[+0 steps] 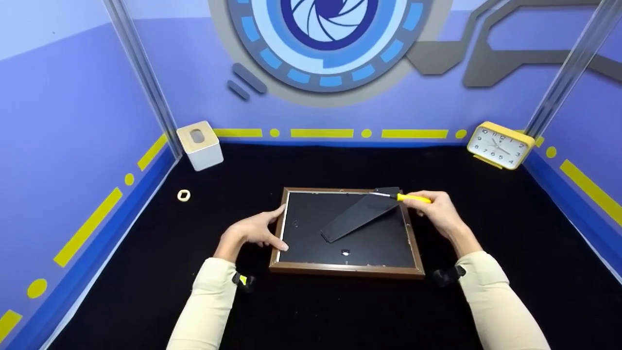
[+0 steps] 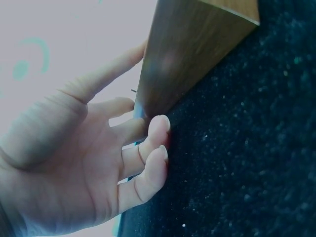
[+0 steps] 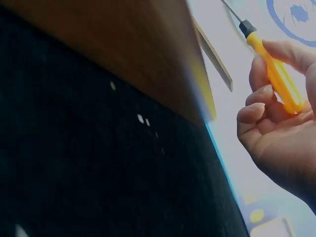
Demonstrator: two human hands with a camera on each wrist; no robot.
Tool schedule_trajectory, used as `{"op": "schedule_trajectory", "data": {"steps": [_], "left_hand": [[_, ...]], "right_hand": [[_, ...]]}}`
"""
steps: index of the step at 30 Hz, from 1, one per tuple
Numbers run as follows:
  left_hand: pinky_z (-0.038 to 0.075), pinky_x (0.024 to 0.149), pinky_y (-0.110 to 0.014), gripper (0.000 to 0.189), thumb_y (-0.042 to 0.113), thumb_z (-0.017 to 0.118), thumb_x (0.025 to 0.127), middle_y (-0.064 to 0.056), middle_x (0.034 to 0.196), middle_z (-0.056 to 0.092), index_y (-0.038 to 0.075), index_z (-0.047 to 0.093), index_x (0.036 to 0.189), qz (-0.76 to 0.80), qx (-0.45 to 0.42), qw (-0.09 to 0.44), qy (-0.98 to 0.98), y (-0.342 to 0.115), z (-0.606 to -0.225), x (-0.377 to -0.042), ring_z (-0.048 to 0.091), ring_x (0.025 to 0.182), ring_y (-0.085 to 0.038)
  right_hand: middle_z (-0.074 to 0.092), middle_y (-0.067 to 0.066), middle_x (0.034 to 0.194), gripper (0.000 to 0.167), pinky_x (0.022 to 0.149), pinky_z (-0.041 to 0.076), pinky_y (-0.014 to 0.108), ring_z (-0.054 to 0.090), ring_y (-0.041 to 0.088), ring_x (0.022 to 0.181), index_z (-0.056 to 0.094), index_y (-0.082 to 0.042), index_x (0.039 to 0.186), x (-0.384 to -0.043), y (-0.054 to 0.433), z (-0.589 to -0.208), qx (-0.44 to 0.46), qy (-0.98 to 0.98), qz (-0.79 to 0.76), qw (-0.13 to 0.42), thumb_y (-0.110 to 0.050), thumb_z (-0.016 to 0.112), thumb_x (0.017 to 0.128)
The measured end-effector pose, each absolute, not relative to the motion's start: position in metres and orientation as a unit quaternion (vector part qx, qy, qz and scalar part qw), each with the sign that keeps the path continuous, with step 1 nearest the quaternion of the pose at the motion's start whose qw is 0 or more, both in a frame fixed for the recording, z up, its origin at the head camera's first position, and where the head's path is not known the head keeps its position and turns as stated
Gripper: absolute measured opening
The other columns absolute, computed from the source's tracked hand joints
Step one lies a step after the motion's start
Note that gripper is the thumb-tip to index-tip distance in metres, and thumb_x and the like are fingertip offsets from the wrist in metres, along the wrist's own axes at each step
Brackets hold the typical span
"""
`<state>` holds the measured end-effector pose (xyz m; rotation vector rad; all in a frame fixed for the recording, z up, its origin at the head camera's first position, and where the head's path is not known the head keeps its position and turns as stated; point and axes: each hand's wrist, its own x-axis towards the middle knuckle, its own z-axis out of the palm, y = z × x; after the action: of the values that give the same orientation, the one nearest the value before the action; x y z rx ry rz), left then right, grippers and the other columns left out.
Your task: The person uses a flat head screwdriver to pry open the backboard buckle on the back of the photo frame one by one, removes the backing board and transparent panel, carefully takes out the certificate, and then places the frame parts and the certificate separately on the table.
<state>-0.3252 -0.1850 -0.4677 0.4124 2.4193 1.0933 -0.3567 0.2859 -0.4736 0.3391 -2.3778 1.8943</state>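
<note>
A brown wooden picture frame (image 1: 340,267) lies back side up, showing its black backing board (image 1: 311,209). A black stand leg (image 1: 359,218) slants across the board, from the top right toward the middle. My left hand (image 1: 255,229) holds the frame's left side, thumb over the rim; in the left wrist view its other fingers (image 2: 155,170) curl beside the wooden edge. In my right hand (image 1: 437,211) is a screwdriver (image 3: 279,79), gripped by its yellow handle. Its thin metal shaft points left, over the upper end of the stand leg.
A small pale ring-shaped piece (image 1: 183,195) lies on the black cloth at left. Behind it stands a white tissue box (image 1: 204,154) with a wooden top. A yellow alarm clock (image 1: 500,146) is at the back right. Printed wall panels (image 1: 316,116) enclose the back and sides.
</note>
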Motion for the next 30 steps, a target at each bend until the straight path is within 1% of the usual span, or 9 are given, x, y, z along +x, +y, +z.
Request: {"op": "schedule_trajectory", "data": {"steps": [3, 8, 12, 15, 17, 21, 23, 26, 30], "left_hand": [[0.052, 0.055, -0.029, 0.122, 0.025, 0.094, 0.070, -0.019, 0.151, 0.042, 0.022, 0.013, 0.162, 0.392, 0.150, 0.223, 0.880, -0.185, -0.467, -0.325, 0.059, 0.061, -0.018], [0.052, 0.055, -0.029, 0.123, 0.025, 0.094, 0.071, -0.022, 0.151, 0.041, 0.021, 0.012, 0.162, 0.395, 0.152, 0.221, 0.879, -0.185, -0.467, -0.325, 0.059, 0.060, -0.019], [0.052, 0.055, -0.029, 0.122, 0.024, 0.094, 0.071, -0.023, 0.153, 0.038, 0.021, 0.012, 0.162, 0.397, 0.151, 0.227, 0.877, -0.185, -0.467, -0.324, 0.059, 0.060, -0.018], [0.051, 0.054, -0.028, 0.122, 0.024, 0.093, 0.071, -0.022, 0.153, 0.038, 0.020, 0.013, 0.162, 0.400, 0.152, 0.228, 0.875, -0.185, -0.466, -0.325, 0.059, 0.060, -0.018], [0.050, 0.053, -0.028, 0.122, 0.024, 0.093, 0.071, -0.022, 0.153, 0.039, 0.021, 0.013, 0.162, 0.400, 0.153, 0.228, 0.875, -0.185, -0.466, -0.325, 0.059, 0.060, -0.018], [0.050, 0.053, -0.028, 0.122, 0.024, 0.093, 0.071, -0.019, 0.151, 0.042, 0.021, 0.013, 0.162, 0.394, 0.155, 0.224, 0.878, -0.185, -0.467, -0.325, 0.059, 0.060, -0.018], [0.051, 0.053, -0.028, 0.122, 0.025, 0.093, 0.071, -0.019, 0.150, 0.043, 0.021, 0.013, 0.162, 0.392, 0.157, 0.221, 0.879, -0.185, -0.467, -0.326, 0.059, 0.060, -0.018], [0.051, 0.054, -0.029, 0.122, 0.025, 0.094, 0.071, -0.018, 0.149, 0.044, 0.021, 0.013, 0.162, 0.391, 0.158, 0.221, 0.879, -0.185, -0.467, -0.326, 0.059, 0.060, -0.018], [0.052, 0.055, -0.030, 0.122, 0.026, 0.093, 0.071, -0.019, 0.150, 0.043, 0.020, 0.012, 0.162, 0.390, 0.159, 0.223, 0.879, -0.185, -0.466, -0.326, 0.059, 0.060, -0.019]], "right_hand": [[0.071, 0.001, 0.080, 0.029, 0.054, 0.040, 0.021, 0.052, 0.012, 0.062, 0.072, 0.011, 0.104, -0.357, 0.294, -0.474, 0.105, -0.762, 0.638, 0.035, -0.010, 0.080, 0.086], [0.072, 0.007, 0.075, 0.027, 0.051, 0.036, 0.019, 0.051, 0.011, 0.058, 0.069, 0.014, 0.103, -0.357, 0.302, -0.473, 0.112, -0.757, 0.642, 0.034, -0.008, 0.076, 0.089], [0.073, 0.012, 0.075, 0.030, 0.050, 0.036, 0.020, 0.050, 0.012, 0.057, 0.067, 0.017, 0.109, -0.357, 0.307, -0.473, 0.128, -0.755, 0.642, 0.037, -0.007, 0.071, 0.093], [0.074, 0.013, 0.079, 0.032, 0.051, 0.035, 0.021, 0.050, 0.013, 0.058, 0.065, 0.019, 0.115, -0.357, 0.310, -0.473, 0.132, -0.746, 0.651, 0.041, -0.006, 0.069, 0.095], [0.075, 0.014, 0.080, 0.032, 0.051, 0.034, 0.021, 0.048, 0.012, 0.058, 0.064, 0.019, 0.116, -0.357, 0.310, -0.474, 0.129, -0.736, 0.662, 0.049, -0.004, 0.068, 0.094], [0.075, 0.012, 0.081, 0.028, 0.050, 0.030, 0.021, 0.046, 0.008, 0.056, 0.065, 0.022, 0.110, -0.358, 0.311, -0.474, 0.119, -0.719, 0.682, 0.063, 0.001, 0.071, 0.091], [0.075, 0.010, 0.081, 0.028, 0.049, 0.031, 0.020, 0.047, 0.006, 0.055, 0.065, 0.022, 0.106, -0.359, 0.311, -0.475, 0.118, -0.717, 0.684, 0.063, 0.003, 0.073, 0.088], [0.075, 0.010, 0.081, 0.026, 0.049, 0.035, 0.018, 0.050, 0.006, 0.056, 0.065, 0.022, 0.104, -0.359, 0.312, -0.475, 0.126, -0.726, 0.674, 0.054, 0.003, 0.074, 0.088], [0.074, 0.019, 0.086, 0.026, 0.051, 0.042, 0.019, 0.055, 0.009, 0.058, 0.057, 0.024, 0.106, -0.358, 0.315, -0.475, 0.159, -0.727, 0.667, 0.028, 0.006, 0.068, 0.091]]}}
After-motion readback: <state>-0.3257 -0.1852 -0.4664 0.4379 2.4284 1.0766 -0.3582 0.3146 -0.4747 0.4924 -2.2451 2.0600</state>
